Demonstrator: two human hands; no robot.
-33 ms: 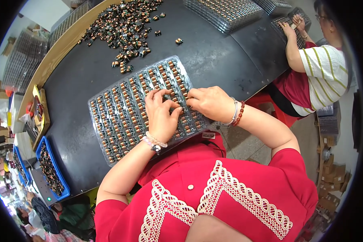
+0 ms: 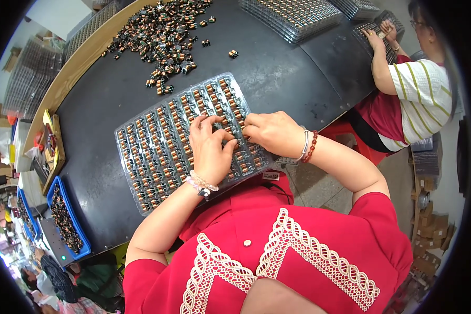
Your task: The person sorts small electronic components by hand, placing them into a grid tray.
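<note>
A clear plastic tray lies slanted on the dark table in front of me. Rows of small copper-wound coils fill its pockets. My left hand rests over the tray's right half, fingers bent; thumb and index fingertips come together at the coils, and what is between them is hidden. From the right, my right hand reaches over the tray's right edge. Its fingers are pinched together close to the left fingertips; anything held there is covered by the fingers.
Loose coils form a heap at the far left, with a single coil apart. Stacked filled trays stand at the back. Blue bins sit at the left edge. A co-worker handles another tray at the right.
</note>
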